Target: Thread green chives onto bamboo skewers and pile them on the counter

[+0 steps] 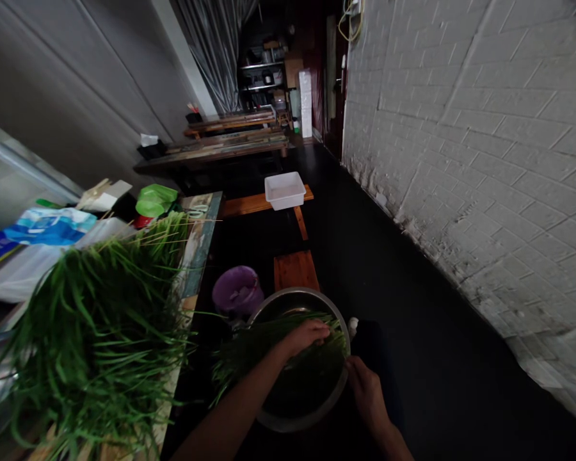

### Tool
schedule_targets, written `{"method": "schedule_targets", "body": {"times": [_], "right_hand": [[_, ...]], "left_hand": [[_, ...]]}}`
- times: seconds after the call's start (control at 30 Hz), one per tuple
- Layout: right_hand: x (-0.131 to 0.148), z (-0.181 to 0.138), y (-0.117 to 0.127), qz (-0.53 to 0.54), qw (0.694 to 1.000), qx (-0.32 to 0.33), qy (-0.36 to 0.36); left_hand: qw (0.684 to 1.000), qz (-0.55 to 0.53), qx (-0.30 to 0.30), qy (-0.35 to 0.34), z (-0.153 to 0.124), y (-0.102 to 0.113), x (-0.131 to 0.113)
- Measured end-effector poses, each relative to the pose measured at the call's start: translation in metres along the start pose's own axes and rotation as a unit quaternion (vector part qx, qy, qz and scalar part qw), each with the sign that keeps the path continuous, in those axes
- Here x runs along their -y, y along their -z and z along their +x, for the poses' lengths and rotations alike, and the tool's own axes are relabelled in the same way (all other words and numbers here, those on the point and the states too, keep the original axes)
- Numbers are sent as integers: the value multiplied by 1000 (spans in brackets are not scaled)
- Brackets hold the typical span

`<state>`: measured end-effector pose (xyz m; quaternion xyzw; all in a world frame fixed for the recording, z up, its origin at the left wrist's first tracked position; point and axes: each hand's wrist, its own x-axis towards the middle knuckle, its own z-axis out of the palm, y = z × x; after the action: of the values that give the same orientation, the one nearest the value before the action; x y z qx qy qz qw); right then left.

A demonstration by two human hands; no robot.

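Note:
A round metal basin point(295, 422) holds long green garlic chives point(269, 346), their leaf ends hanging over its left side. My left hand point(310, 336) reaches into the basin, its fingers curled round the chives near their pale stem ends. Those fingertips are partly hidden. On the right side, my right hand point(363, 378) pinches the basin's rim, with the thumb and fingers closed on it. A large heap of the same chives point(105, 320) covers the table at my left.
Behind the basin stand a purple bucket point(239, 291) and an orange wooden stool point(296, 270). A white plastic tub point(285, 190) rests on a wooden bench point(247, 204) farther off. Green plastic point(156, 200) lies on the patterned table point(204, 237). A brick wall point(484, 160) runs along the right.

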<state>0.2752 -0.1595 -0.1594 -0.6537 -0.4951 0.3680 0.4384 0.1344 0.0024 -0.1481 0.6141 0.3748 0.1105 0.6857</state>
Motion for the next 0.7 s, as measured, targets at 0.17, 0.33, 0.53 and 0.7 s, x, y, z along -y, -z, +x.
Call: {"method": "schedule_targets", "body": {"times": [0.17,0.33,0.53,0.7], "right_hand": [[17,17,10,17,1000,18,-4],[28,26,28,7,999,35,-2],[20,24,36,-44,998,35,34],[23,28,34,-60,996,25,56]], "left_hand": [[998,19,12,-51,0,6,-14],[998,-20,59,10,1,13,-24],[996,-21,79,39,6,11,-20],[993,-8,101,68,0,14,-25]]}}
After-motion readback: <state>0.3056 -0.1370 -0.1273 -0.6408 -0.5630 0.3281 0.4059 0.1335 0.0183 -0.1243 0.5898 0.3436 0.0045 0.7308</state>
